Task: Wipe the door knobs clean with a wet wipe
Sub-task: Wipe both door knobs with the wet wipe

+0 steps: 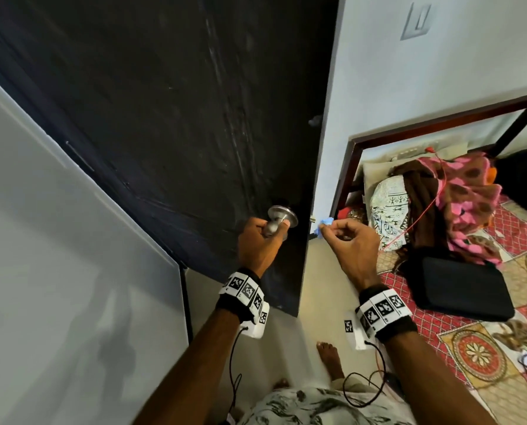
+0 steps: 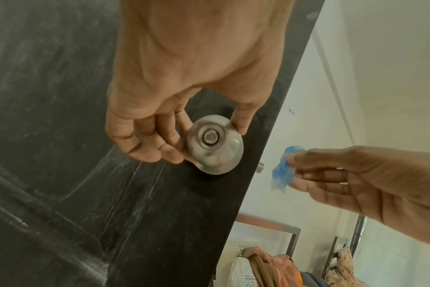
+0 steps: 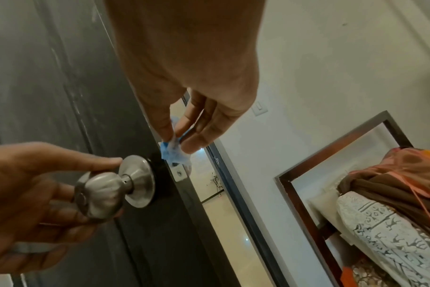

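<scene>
A brushed-steel round door knob (image 1: 271, 227) (image 2: 215, 144) (image 3: 103, 196) sits on a black door (image 1: 170, 118), close to its free edge. My left hand (image 1: 257, 240) (image 2: 174, 136) (image 3: 32, 196) grips the knob, fingers on one side and thumb on the other. My right hand (image 1: 345, 237) (image 2: 344, 174) (image 3: 182, 124) hovers just right of the door's edge and pinches a crumpled blue wet wipe (image 1: 321, 225) (image 2: 284, 170) (image 3: 172, 151) in its fingertips. The wipe hangs beside the latch plate (image 3: 178, 172), apart from the knob.
The door stands ajar, with a pale wall (image 1: 409, 72) and a light switch (image 1: 417, 21) to its right. A bed (image 1: 486, 302) with patterned sheets, clothes (image 1: 458, 194) and a black case (image 1: 464, 289) fills the right. My bare foot (image 1: 329, 357) stands on the floor below.
</scene>
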A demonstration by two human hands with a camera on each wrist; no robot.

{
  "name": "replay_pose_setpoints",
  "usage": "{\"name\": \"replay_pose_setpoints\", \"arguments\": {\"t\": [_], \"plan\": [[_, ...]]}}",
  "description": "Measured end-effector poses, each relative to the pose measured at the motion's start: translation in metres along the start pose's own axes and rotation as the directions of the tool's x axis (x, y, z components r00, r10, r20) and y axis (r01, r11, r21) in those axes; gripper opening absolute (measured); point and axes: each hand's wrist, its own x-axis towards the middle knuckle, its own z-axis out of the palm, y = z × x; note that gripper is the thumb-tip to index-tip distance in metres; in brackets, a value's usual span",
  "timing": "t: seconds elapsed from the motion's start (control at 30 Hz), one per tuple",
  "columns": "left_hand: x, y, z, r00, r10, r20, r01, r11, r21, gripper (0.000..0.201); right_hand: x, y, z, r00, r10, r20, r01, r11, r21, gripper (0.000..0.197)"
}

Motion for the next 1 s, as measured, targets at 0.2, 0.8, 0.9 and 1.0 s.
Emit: {"name": "replay_pose_setpoints", "arguments": {"t": [0.2,0.8,0.9,1.0], "plan": [[-0.006,0.001,0.002,0.999,-0.027,-0.046,0.027,1.000,-0.004,0.035,0.009,0.002,0.002,1.000,0.009,0.020,-0.012,0.989,0.148,0.017],[-0.023,-0.015,0.001,0.996,-0.043,-0.072,0.030,0.983,-0.183,0.027,0.017,0.027,0.015,0.947,-0.293,0.130,0.285,0.956,0.076,0.013],[-0.025,-0.013,-0.001,0.998,-0.054,-0.044,0.044,0.980,-0.194,0.028,0.022,0.024,0.010,0.936,-0.324,0.140,0.322,0.946,0.036,0.013],[-0.025,-0.015,-0.002,0.998,-0.065,-0.025,0.059,0.978,-0.199,0.028,0.016,0.025,0.014,0.943,-0.306,0.130,0.303,0.952,0.048,0.013]]}}
